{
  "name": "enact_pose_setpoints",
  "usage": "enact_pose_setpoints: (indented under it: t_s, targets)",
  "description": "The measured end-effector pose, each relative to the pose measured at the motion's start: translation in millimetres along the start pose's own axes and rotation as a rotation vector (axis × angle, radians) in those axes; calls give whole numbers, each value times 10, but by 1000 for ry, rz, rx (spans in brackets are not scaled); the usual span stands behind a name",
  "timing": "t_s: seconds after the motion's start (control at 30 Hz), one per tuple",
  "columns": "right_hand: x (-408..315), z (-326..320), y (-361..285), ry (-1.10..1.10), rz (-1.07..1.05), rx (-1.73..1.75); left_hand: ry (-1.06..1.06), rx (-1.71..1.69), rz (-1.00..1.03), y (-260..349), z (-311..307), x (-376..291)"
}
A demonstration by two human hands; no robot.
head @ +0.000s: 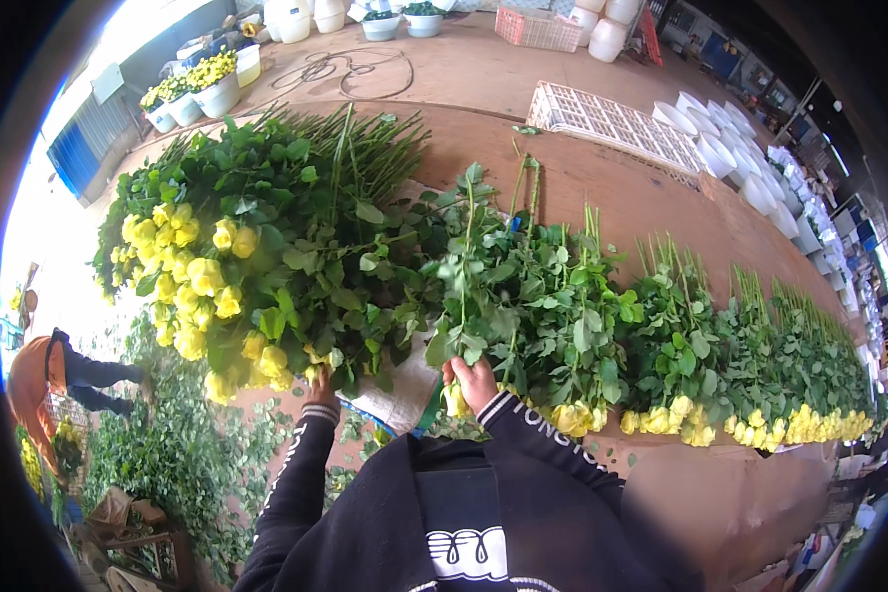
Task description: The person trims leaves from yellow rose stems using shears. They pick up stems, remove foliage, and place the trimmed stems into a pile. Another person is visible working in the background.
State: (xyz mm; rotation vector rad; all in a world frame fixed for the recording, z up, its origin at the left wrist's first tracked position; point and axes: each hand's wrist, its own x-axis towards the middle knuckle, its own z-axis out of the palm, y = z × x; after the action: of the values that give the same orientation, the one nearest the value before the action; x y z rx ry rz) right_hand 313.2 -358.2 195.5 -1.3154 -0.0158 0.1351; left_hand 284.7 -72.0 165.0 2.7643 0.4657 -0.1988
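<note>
Before me, a large heap of yellow roses (192, 277) lies at the left of the table, blooms towards me and stems pointing away. My left hand (320, 386) is at the near edge of this heap, touching a yellow bloom; its fingers are partly hidden. Between the fingers of my right hand (473, 383) is a single yellow rose (455, 399), gripped just below its bloom, its leafy stem reaching away from me. Smaller groups of roses lie in a row to the right, among them a nearby group (573, 418) and a far-right group (806, 428).
A white plastic crate (614, 122) and many white buckets (718, 152) stand beyond the table (607, 177). At left, a person in orange (33, 385) bends over near fallen leaves (163, 444). A hose (362, 70) lies coiled on the floor, near buckets of yellow flowers (218, 96).
</note>
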Motion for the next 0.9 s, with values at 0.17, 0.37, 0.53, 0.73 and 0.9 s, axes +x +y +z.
enact_pose_setpoints:
  t_s: [0.17, 0.37, 0.53, 0.73, 0.9]
  targets:
    - [-115, -254, -294, 128, -192, -366, -709, -730, 187, 40, -58, -237]
    - [-85, -445, 327, 162, -3, -563, -864, -1026, 288, 1088, 31, -330]
    - [45, -533, 711, 125, 184, -555, -605, -504, 626, 1480, 549, -195]
    - [-31, -565, 558, -11, 43, -425, -276, -280, 786, 1795, 302, -477]
    - [-186, -551, -165, 76, -36, -586, -295, -108, 910, 2111, -91, -820]
